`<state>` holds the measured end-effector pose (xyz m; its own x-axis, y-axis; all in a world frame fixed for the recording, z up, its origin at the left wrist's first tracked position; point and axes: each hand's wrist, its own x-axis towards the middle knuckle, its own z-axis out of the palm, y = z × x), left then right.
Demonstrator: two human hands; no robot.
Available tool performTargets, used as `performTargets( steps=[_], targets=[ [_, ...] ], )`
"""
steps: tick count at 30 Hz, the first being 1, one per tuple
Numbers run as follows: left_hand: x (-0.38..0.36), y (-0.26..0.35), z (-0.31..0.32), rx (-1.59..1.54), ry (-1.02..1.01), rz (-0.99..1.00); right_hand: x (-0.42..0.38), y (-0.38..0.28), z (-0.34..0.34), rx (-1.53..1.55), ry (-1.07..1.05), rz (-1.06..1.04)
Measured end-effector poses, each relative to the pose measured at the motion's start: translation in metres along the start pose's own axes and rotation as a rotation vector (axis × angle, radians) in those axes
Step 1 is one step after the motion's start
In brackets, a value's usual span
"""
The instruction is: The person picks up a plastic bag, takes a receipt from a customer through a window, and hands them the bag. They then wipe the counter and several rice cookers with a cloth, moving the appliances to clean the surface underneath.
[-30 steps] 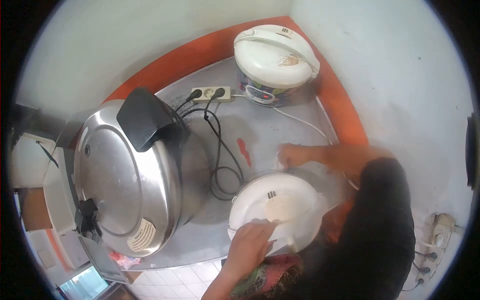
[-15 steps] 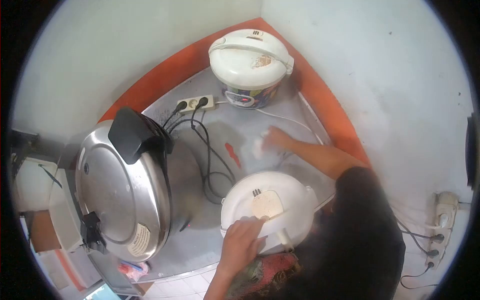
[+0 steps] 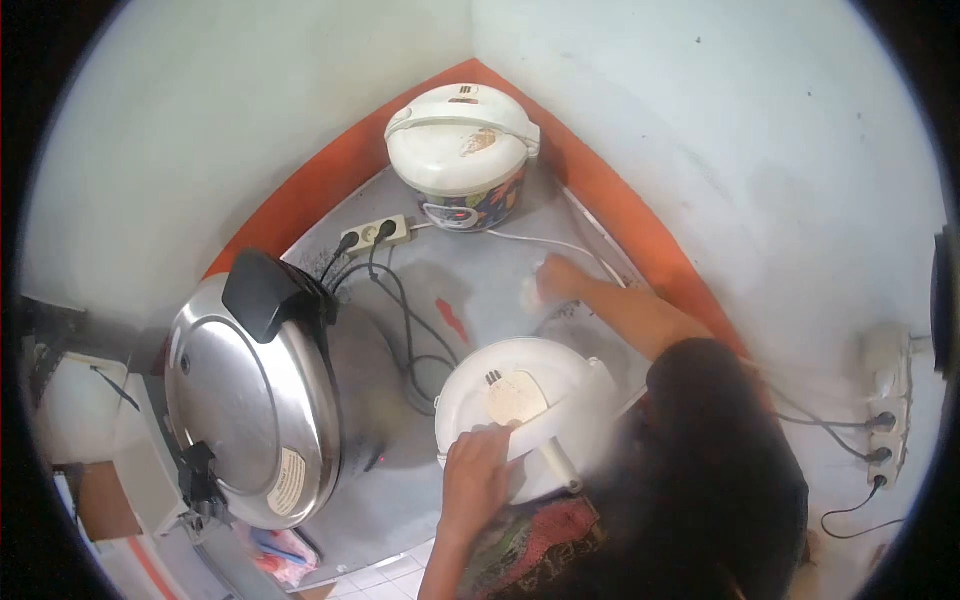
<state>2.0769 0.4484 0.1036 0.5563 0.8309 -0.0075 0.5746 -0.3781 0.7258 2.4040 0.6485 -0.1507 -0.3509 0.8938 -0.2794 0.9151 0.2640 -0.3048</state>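
My left hand (image 3: 478, 475) is closed round the handle of a white rice cooker (image 3: 470, 395) near the table's front edge; the cooker leans towards me. Beyond the cooker, my right hand (image 3: 560, 278) presses a white cloth (image 3: 531, 294) on the grey table (image 3: 480, 270), close to its right edge. A small red object (image 3: 452, 319) lies on the tabletop left of the cloth.
A second rice cooker (image 3: 460, 150) stands in the back corner. On the left is a large steel cooker (image 3: 240, 390) with black cables running to a power strip (image 3: 376, 235). Another socket strip (image 3: 885, 410) hangs at the right wall.
My right hand has shifted with the cloth towards the table's right edge. My left hand still holds the cooker's handle. The view has turned slightly.
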Motion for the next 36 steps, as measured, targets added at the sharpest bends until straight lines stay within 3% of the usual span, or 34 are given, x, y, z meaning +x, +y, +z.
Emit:
performTargets(
  steps=[2, 5, 7, 11, 15, 19, 22, 25, 28, 32, 36],
  targets=[
    [0.0, 0.002, 0.004, 0.021, 0.005, -0.003, -0.005, 0.0, 0.001, -0.187, -0.115, 0.065],
    [0.003, 0.004, 0.007, 0.085, 0.006, 0.041, -0.024, -0.022, -0.054, 0.776, 0.354, 0.228],
    [0.0, -0.002, 0.013, 0.114, 0.052, 0.086, -0.025, -0.029, -0.084, 1.051, 0.525, 0.327],
    [0.002, -0.008, 0.01, 0.155, 0.069, 0.149, -0.127, -0.096, -0.156, 1.246, 0.837, 0.378],
    [0.011, 0.001, 0.0, 0.193, 0.024, 0.224, -0.235, -0.168, -0.139, 1.387, 1.134, 0.367],
    [0.024, 0.007, 0.011, 0.218, -0.075, 0.047, -0.301, -0.198, -0.049, 1.272, 1.292, 0.527],
    [0.033, 0.011, 0.01, 0.212, -0.129, -0.059, -0.324, -0.22, -0.007, 1.138, 1.377, 0.844],
    [0.028, 0.013, 0.017, 0.253, -0.096, -0.169, -0.331, -0.218, 0.071, 1.146, 1.358, 0.91],
    [0.027, 0.014, 0.018, 0.258, -0.061, -0.125, -0.334, -0.215, 0.105, 1.093, 1.236, 0.912],
    [0.03, 0.011, 0.017, 0.281, 0.088, 0.118, -0.322, -0.217, 0.139, 1.17, 1.096, 0.783],
    [0.055, 0.024, -0.007, 0.385, 0.088, 0.048, -0.294, -0.237, 0.131, 1.231, 0.848, 0.611]
  ],
)
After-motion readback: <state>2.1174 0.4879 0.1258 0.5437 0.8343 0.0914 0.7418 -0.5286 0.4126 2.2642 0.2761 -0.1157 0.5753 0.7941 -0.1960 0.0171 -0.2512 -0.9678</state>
